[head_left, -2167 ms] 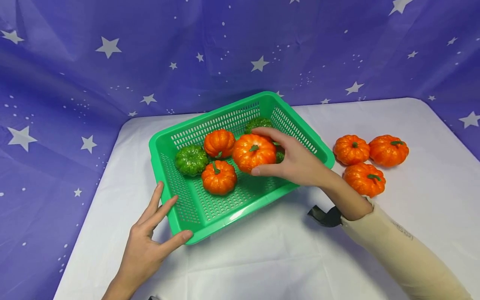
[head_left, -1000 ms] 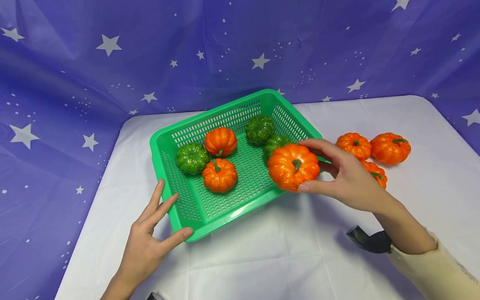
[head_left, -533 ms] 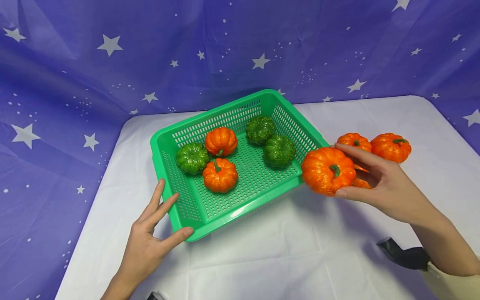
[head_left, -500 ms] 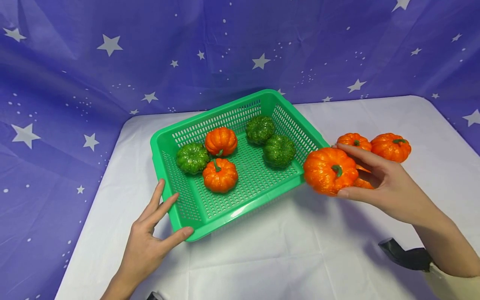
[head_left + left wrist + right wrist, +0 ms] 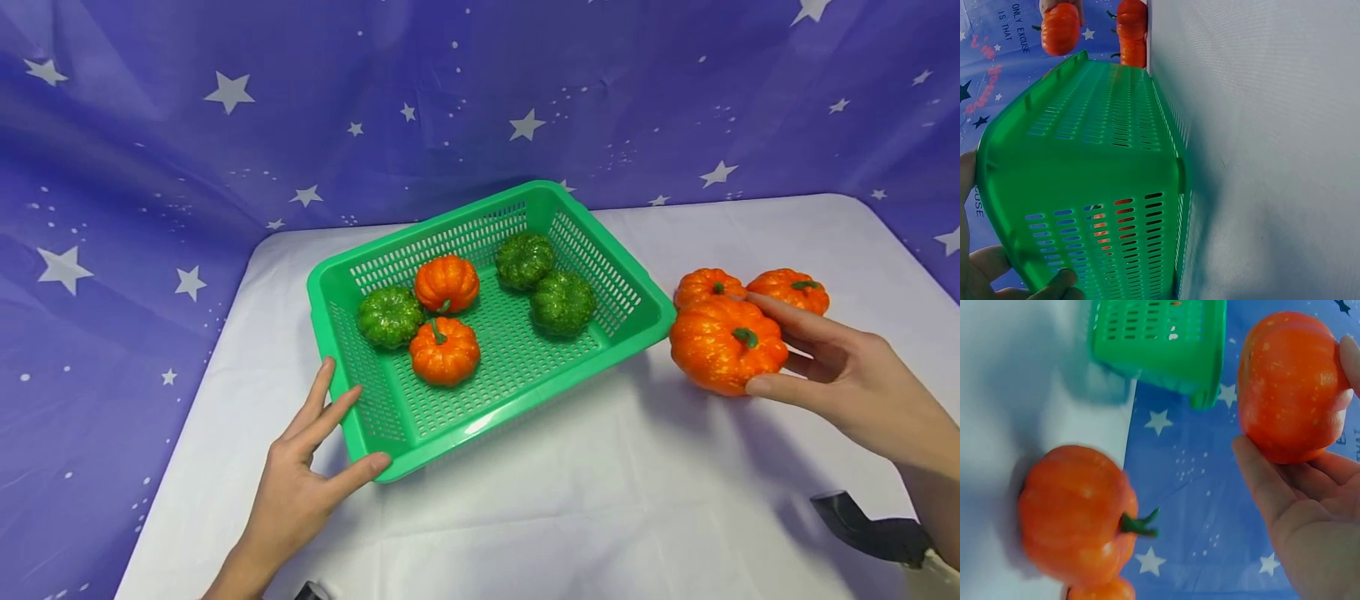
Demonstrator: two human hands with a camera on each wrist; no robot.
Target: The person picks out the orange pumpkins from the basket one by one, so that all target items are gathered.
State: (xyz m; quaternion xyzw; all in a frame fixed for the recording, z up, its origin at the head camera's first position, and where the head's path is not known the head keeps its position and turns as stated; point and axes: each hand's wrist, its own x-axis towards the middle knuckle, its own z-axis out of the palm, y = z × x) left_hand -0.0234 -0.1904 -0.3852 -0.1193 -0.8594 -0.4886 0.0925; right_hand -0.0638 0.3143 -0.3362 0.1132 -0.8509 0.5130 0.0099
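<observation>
A green perforated plastic basket (image 5: 510,397) holds two orange pumpkins (image 5: 445,352) and three dark green ones (image 5: 562,303), all small with ribbed skins. At its near left corner my left hand (image 5: 300,475) grips the rim, thumb on the near side and fingers on the left side. The left wrist view shows fingertips (image 5: 1060,284) against the outer wall. To the right of the basket my right hand (image 5: 855,375) holds another orange pumpkin (image 5: 723,346) between thumb and fingers. In the right wrist view this pumpkin (image 5: 1294,387) is raised above the table.
Orange pumpkins (image 5: 789,290) (image 5: 705,286) rest on the white-covered table (image 5: 540,517) right of the basket, partly hidden behind the held one. A purple star-patterned cloth (image 5: 450,108) hangs behind the table. Black camera mounts (image 5: 870,529) show near my wrists.
My right hand has carried the orange pumpkin from over the basket out past its right side, toward the pumpkins on the table. My left hand stays at the basket's corner.
</observation>
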